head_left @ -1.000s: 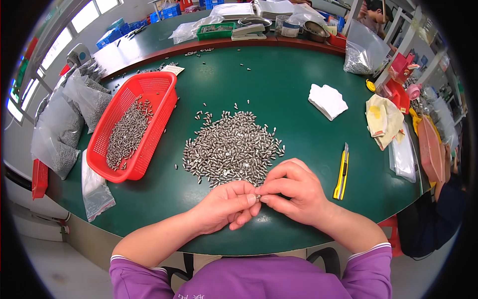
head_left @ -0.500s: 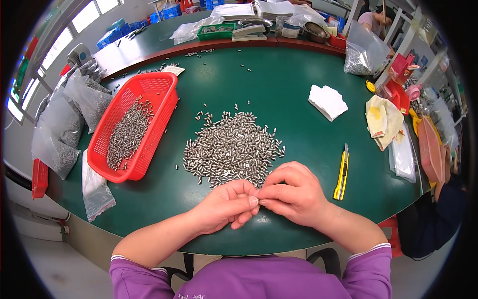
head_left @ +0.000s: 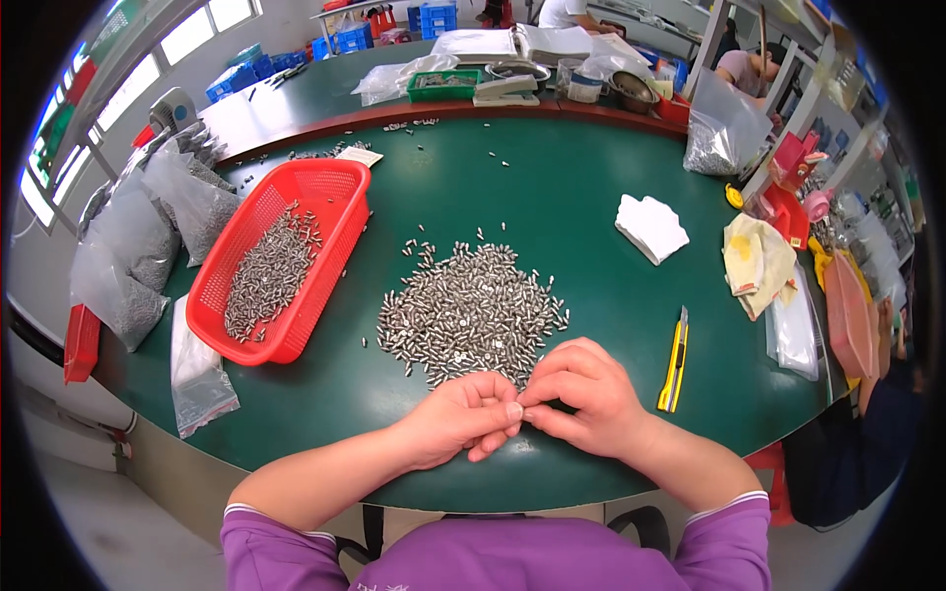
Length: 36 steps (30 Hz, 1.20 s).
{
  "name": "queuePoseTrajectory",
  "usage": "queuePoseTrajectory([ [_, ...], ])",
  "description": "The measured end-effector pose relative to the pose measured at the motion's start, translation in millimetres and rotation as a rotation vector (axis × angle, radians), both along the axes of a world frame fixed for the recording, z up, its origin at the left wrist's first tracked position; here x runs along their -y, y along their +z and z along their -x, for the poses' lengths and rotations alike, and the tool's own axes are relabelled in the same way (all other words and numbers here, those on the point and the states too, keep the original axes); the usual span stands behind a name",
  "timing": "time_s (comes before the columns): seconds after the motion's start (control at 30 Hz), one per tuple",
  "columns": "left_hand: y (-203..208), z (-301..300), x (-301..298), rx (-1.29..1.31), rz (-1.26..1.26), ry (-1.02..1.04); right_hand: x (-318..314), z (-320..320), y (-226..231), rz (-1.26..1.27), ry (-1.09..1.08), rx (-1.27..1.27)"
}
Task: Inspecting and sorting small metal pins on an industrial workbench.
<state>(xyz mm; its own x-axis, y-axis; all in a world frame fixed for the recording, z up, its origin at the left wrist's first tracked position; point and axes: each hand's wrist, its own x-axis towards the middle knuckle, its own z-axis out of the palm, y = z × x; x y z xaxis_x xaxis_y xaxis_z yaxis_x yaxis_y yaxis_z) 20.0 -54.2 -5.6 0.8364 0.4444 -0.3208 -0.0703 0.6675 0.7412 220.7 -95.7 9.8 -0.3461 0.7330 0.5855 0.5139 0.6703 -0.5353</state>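
My left hand [head_left: 463, 422] and my right hand [head_left: 583, 396] meet at the fingertips over the near side of the table. Both are closed in a pinch, thumb against fingers. Whatever sits between the tips is too small and covered to make out. Just beyond them spreads a heap of small silvery metal parts [head_left: 471, 310], short and pointed. A red perforated plastic basket [head_left: 347, 231] at the left holds more of the same kind of part.
A yellow utility knife [head_left: 674, 364] with its blade out lies right of my hands. Farther off are folded white paper [head_left: 650, 229] and a stained cloth [head_left: 759, 258]. Filled plastic bags [head_left: 128, 246] line the left edge. A green tray [head_left: 443, 87] stands on the raised back ledge.
The whole view has shifted slightly, so the table's contents sit a little lower and mostly farther right. My hands keep the same fingertip-to-fingertip pinch.
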Motion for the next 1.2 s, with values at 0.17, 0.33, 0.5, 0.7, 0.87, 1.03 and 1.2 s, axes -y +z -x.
queuePoseTrajectory([
  [0.17,-5.8,0.2,1.7,0.027,-0.022,-0.003,2.1,0.7,0.1,0.014,-0.013,0.009],
  [0.33,-8.5,2.7,4.1,0.085,-0.053,-0.005,5.5,3.4,3.6,-0.006,-0.027,0.046],
  [0.5,-9.0,2.8,3.8,0.059,-0.091,-0.008,5.7,4.5,3.5,-0.020,-0.038,0.061],
  [0.7,-9.6,0.8,3.4,0.082,-0.125,-0.003,6.9,4.7,2.0,-0.037,-0.063,0.057],
  [0.87,-10.4,0.0,2.6,0.103,-0.131,-0.022,6.6,4.6,3.1,-0.038,-0.066,0.053],
  [1.03,-10.2,0.3,4.0,0.105,-0.137,-0.023,8.2,4.9,3.5,-0.032,-0.058,0.047],
  [1.2,-9.4,1.8,4.6,0.096,-0.129,-0.014,7.3,5.3,3.7,-0.038,-0.050,0.062],
])
